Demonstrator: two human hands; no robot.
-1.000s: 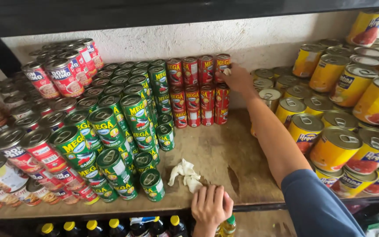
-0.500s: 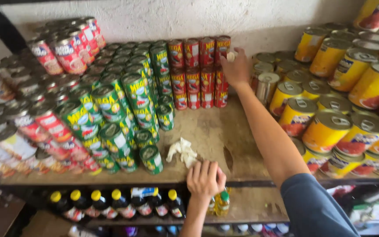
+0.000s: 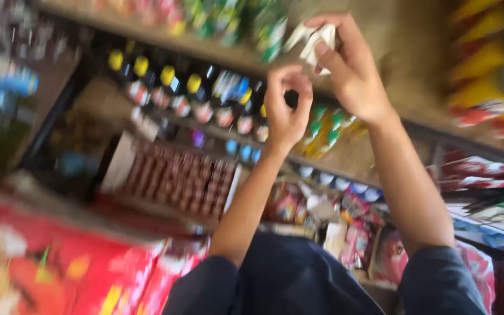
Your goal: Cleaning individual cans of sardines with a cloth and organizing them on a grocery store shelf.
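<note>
head view: heavily motion-blurred, camera tilting down across shop shelving.
right hand [image 3: 354, 70]: reaching up to the wooden shelf [image 3: 398, 35], fingers closing around the white paper [image 3: 316, 38], pinching it between thumb and fingertips.
paper: crumpled, white, sitting at the shelf's front edge, partly covered by the right hand's fingers; just right of a green can [image 3: 272, 29].
left hand [image 3: 287, 105]: raised just below and left of the right hand, near but not touching it; thumb and forefinger curling toward each other in a ring, holding nothing that I can see; blur is making the exact grip hard to tell.
arms: both forearms bare, rising from dark blue sleeves [image 3: 298, 280] at the bottom of the frame.
cans: green ones smeared along the top edge, yellow ones [image 3: 485, 64] blurring at the far right on the same shelf.
bottles [image 3: 170, 87]: dark with yellow caps, standing in a row on the shelf below, behind the left hand.
lower shelf: a tray of small red items [image 3: 176, 181] lying left of the left forearm; mixed packets [image 3: 345, 227] showing between the two arms.
bottom left: red packaging [image 3: 48, 262], too blurred to identify.
</note>
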